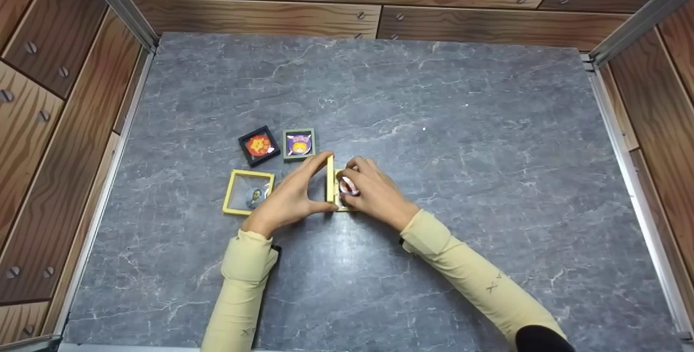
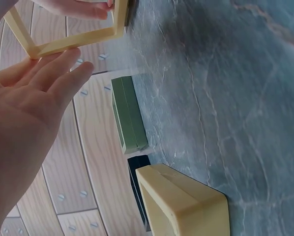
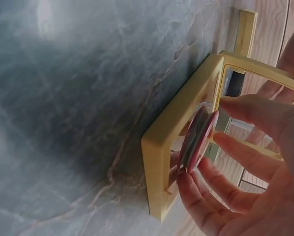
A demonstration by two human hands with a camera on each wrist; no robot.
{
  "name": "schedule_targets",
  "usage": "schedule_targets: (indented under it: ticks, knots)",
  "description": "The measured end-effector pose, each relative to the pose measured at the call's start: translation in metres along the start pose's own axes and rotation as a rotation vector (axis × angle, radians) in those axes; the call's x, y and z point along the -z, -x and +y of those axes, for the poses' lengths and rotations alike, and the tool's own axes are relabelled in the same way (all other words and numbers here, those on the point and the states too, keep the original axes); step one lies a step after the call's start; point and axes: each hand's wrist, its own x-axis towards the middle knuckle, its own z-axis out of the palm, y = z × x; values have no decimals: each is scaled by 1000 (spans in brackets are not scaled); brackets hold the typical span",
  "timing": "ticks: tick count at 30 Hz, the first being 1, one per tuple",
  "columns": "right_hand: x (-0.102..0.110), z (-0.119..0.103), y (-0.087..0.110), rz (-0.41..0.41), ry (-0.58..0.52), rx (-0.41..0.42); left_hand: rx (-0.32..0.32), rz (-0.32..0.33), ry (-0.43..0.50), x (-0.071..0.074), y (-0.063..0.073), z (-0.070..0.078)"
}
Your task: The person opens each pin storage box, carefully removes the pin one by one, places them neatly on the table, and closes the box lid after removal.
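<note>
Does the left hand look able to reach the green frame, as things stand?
Probably yes: the green frame lies close to the left hand with nothing visible between, though its grip on the raised yellow lid would likely have to open first.

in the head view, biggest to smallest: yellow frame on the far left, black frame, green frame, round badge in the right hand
1. Yellow frame on the far left
2. Black frame and green frame: too alike to rank
3. Round badge in the right hand, partly hidden
</note>
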Motion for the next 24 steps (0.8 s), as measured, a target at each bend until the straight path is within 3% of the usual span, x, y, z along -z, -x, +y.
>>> schedule_targets:
  ticks: [10, 24]
  knots:
    - [-2, 2, 0, 13, 25, 26, -2, 3, 3, 0, 0, 2]
    - [-1, 6, 5, 62, -41, 39, -4, -6, -17, -1, -1, 0]
